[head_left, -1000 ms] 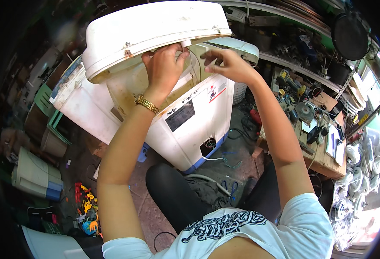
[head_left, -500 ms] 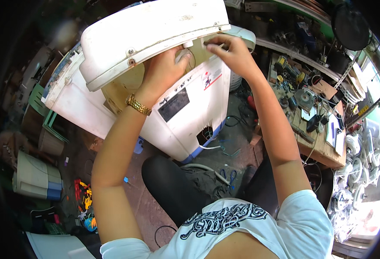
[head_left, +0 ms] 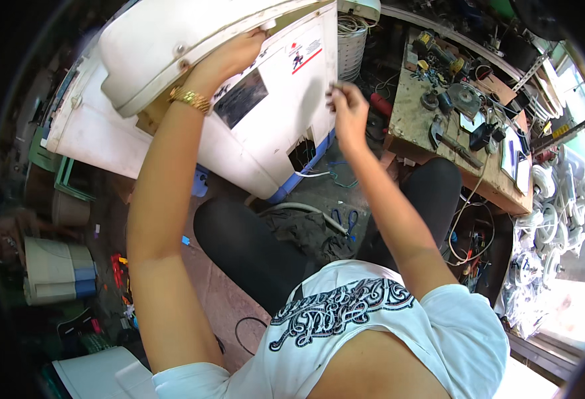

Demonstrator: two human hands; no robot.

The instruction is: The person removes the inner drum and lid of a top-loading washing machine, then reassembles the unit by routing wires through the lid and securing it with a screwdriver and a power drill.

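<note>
A white plastic appliance body (head_left: 272, 133) with a blue base, much like a washing machine, stands tilted in front of me. Over its top is a raised white panel (head_left: 166, 36) with screws along its lower edge. My left hand (head_left: 232, 54), below a gold watch, reaches under that edge and grips it; some fingertips are hidden. Close to those fingers a small white plastic piece (head_left: 266, 25) shows. Off the body's right side, my right hand (head_left: 349, 114) hovers with fingers curled toward the thumb; whatever they may pinch is too small to make out.
On the right, a wooden workbench (head_left: 405, 106) carries a hammer (head_left: 455, 143), motor parts and tools. White plastic-wrapped parts (head_left: 538, 259) hang beyond it. Between my legs lie a grey hose (head_left: 299, 207), dark cloth and blue-handled scissors (head_left: 345, 221). Wires poke from an opening low on the body.
My right hand has drawn away from under the panel, down and toward me. My left hand stays at the panel, its thumb now closer in. The view has shifted rightward and down.
</note>
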